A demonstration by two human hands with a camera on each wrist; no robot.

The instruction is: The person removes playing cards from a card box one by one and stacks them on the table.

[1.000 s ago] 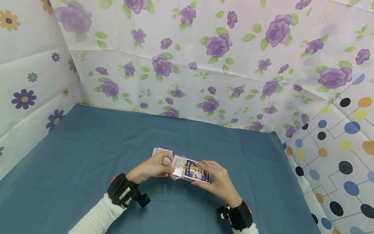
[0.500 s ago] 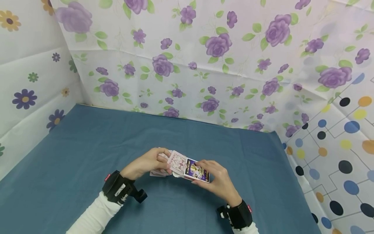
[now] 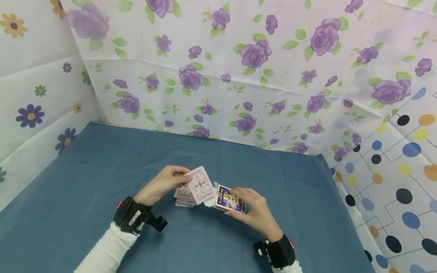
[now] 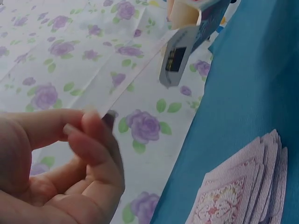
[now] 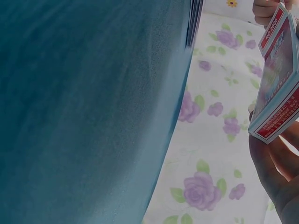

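My left hand (image 3: 163, 185) pinches a playing card (image 3: 201, 185) between thumb and fingers, its red-patterned back turned up. In the left wrist view this card (image 4: 133, 74) appears almost edge-on, as a thin pale strip. The fingers of my right hand (image 3: 252, 212) grip a purple and white card box (image 3: 230, 199) by its sides. The box's opened end and loose flap (image 4: 179, 56) face the left hand. Below the left hand, a loosely stacked pile of playing cards (image 3: 183, 195) lies back up on the cloth, partly covered by hand and card in the head view.
A blue cloth (image 3: 211, 242) covers the table. Flowered sheeting (image 3: 218, 76) rises along the back edge, with a dotted sheet (image 3: 392, 201) at the right and a daisy-print one (image 3: 37, 94) at the left. Each wrist wears a black camera strap (image 3: 131, 216).
My left hand has drawn the card out of the box's open end and moved it left and up, over the pile. The right hand and box have stayed nearly still.
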